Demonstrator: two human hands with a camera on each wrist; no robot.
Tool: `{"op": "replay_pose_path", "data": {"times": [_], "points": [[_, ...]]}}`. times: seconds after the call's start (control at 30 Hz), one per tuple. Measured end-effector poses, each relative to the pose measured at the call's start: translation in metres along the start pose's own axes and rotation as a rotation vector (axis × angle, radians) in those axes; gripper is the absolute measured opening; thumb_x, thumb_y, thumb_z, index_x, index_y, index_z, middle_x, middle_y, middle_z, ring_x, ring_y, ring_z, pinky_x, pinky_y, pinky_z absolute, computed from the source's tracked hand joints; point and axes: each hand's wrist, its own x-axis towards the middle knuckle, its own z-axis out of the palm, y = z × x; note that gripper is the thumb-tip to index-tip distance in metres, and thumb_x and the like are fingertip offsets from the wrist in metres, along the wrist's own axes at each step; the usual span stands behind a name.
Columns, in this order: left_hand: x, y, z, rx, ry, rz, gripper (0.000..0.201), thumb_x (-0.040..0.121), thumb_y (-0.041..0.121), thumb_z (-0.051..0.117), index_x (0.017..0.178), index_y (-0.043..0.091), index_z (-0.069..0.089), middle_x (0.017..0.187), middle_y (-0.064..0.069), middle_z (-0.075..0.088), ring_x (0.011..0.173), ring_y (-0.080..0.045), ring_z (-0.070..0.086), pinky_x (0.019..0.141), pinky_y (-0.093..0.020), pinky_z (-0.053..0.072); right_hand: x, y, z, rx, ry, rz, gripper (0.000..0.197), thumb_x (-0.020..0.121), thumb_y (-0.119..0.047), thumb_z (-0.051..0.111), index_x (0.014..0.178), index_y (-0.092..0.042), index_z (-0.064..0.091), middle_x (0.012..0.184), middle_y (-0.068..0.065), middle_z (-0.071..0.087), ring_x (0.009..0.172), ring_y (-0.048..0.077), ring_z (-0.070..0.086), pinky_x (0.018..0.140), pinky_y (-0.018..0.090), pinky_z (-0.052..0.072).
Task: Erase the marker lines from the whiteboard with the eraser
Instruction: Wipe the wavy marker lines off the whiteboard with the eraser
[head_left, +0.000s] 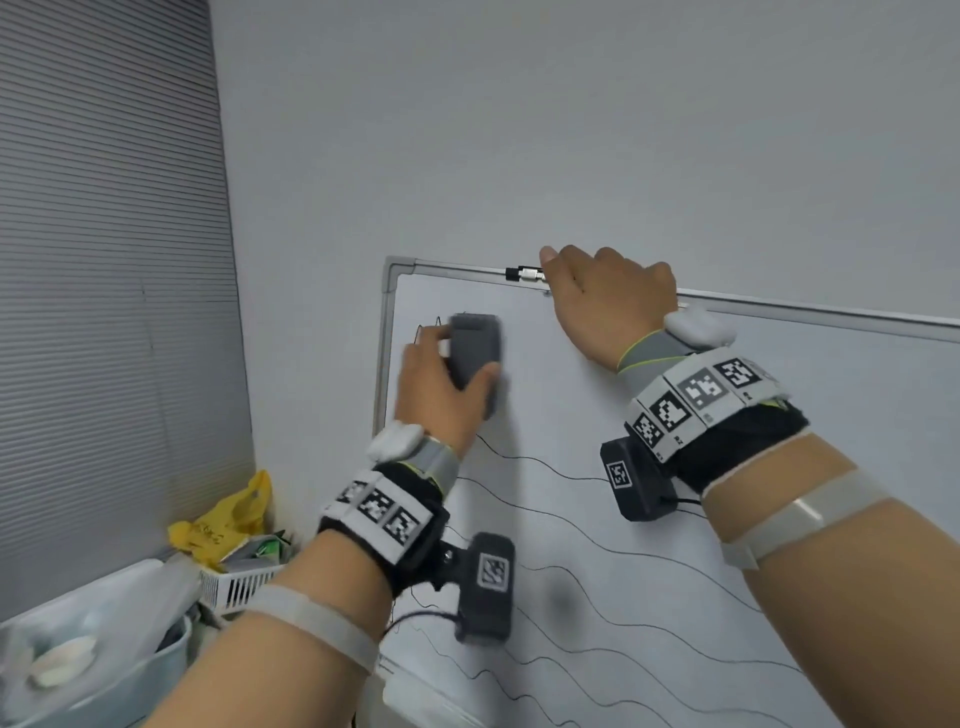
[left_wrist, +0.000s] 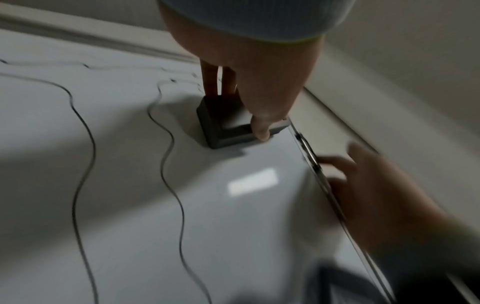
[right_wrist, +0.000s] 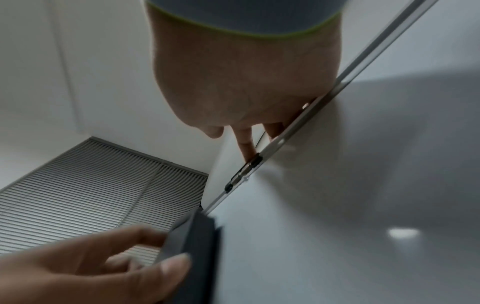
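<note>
Forearms fill the bottom of my head view, both strapped with tagged wristbands, and I'm watching my left hand (head_left: 441, 384) clamp the dark grey eraser (head_left: 475, 353) between thumb and fingers, its felt face flat against the whiteboard (head_left: 597, 426) near the top-left corner. That grip makes sense to me: pinching the long sides lets the hand push the pad firmly into the surface while sweeping. Up top, my right hand (head_left: 602, 301) curls over the board's upper frame, fingers hooked behind the edge, right beside a small metal clip (head_left: 525, 274). I read that as bracing, since the board looks tilted and merely propped against the wall, so it would likely shift under rubbing otherwise.

A short stub of marker lines (head_left: 597, 551) peeks out just left of the eraser, and several long wavy strokes run across the lower board, so I judge most of the job lies ahead. Around the eraser the surface looks clean and glossy, with a bright lamp reflection. Grey slatted blinds (head_left: 104, 286) cover the window on the left; below them sit a white basket (head_left: 239, 587) with a yellow bag (head_left: 228, 519) and a pale plastic bin (head_left: 104, 675).
</note>
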Motion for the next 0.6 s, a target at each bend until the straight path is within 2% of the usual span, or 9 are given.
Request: {"op": "replay_pose_path", "data": {"times": [0.07,0.13,0.2,0.23,0.33,0.4,0.5,0.53,0.6], "points": [[-0.017,0.018,0.014,0.005,-0.095,0.154,0.056,0.074,0.055,0.069,0.122,0.038,0.044,0.108,0.008,0.052,0.088,-0.011,0.061,0.07,-0.033,0.054,0.005,-0.01,0.004,0.026,0.01,-0.033,0.05,0.101,-0.052,0.008,0.105,-0.028,0.051,0.093,0.001,0.052,0.098,0.03,0.054,0.082,0.042,0.025],[-0.017,0.025,0.016,0.009,-0.106,0.206,0.055,0.075,0.055,0.067,0.123,0.038,0.044,0.107,0.006,0.05,0.093,-0.016,0.06,0.073,-0.037,0.055,0.008,-0.016,0.005,0.05,0.014,-0.044,0.045,0.102,-0.05,0.011,0.101,-0.025,0.048,0.094,0.002,0.053,0.096,0.031,0.053,0.082,0.042,0.026],[0.008,0.012,0.0,-0.007,-0.01,0.109,0.057,0.078,0.05,0.068,0.127,0.032,0.046,0.111,0.001,0.051,0.097,-0.021,0.06,0.082,-0.04,0.055,0.005,-0.017,0.007,0.043,0.022,-0.033,0.042,0.105,-0.049,0.017,0.102,-0.022,0.049,0.097,0.004,0.057,0.095,0.032,0.054,0.085,0.044,0.028],[0.025,0.002,-0.009,0.009,0.045,0.025,0.058,0.08,0.048,0.069,0.129,0.03,0.047,0.114,-0.002,0.051,0.101,-0.025,0.061,0.086,-0.042,0.055,0.002,-0.015,0.008,0.002,0.032,-0.033,0.044,0.105,-0.049,0.017,0.11,-0.023,0.052,0.102,0.005,0.059,0.098,0.033,0.054,0.087,0.045,0.029],[0.061,-0.024,-0.036,0.068,0.118,-0.141,0.061,0.08,0.048,0.069,0.132,0.026,0.047,0.119,-0.007,0.052,0.106,-0.031,0.061,0.092,-0.046,0.054,-0.004,-0.019,0.012,-0.104,0.053,-0.054,0.051,0.103,-0.054,0.012,0.131,-0.038,0.052,0.115,0.002,0.058,0.104,0.031,0.054,0.091,0.044,0.029],[0.054,-0.019,-0.032,0.074,0.088,-0.059,0.059,0.078,0.049,0.069,0.13,0.03,0.047,0.116,-0.005,0.053,0.102,-0.028,0.062,0.089,-0.045,0.055,-0.002,-0.025,0.01,-0.077,0.028,-0.027,0.052,0.101,-0.056,0.011,0.128,-0.041,0.053,0.112,0.003,0.057,0.104,0.032,0.054,0.093,0.045,0.029],[0.018,-0.008,-0.011,0.027,-0.059,0.176,0.058,0.076,0.053,0.066,0.127,0.038,0.043,0.11,0.003,0.051,0.098,-0.02,0.06,0.081,-0.042,0.056,0.009,-0.036,0.011,0.01,0.022,0.004,0.051,0.102,-0.058,0.017,0.119,-0.031,0.057,0.108,0.008,0.055,0.108,0.035,0.054,0.096,0.047,0.031],[0.013,-0.009,-0.007,0.012,-0.091,0.2,0.058,0.077,0.054,0.065,0.128,0.039,0.043,0.11,0.004,0.05,0.098,-0.019,0.06,0.08,-0.041,0.056,0.011,-0.037,0.013,0.028,0.037,-0.009,0.05,0.103,-0.056,0.019,0.117,-0.026,0.058,0.11,0.01,0.056,0.109,0.036,0.053,0.096,0.047,0.032],[0.021,-0.021,-0.011,-0.022,-0.069,0.144,0.061,0.076,0.054,0.065,0.131,0.037,0.045,0.111,0.004,0.051,0.099,-0.02,0.06,0.084,-0.042,0.056,0.015,-0.037,0.017,0.037,0.057,-0.045,0.047,0.105,-0.051,0.022,0.114,-0.02,0.056,0.113,0.01,0.059,0.108,0.036,0.054,0.093,0.045,0.033]]}}
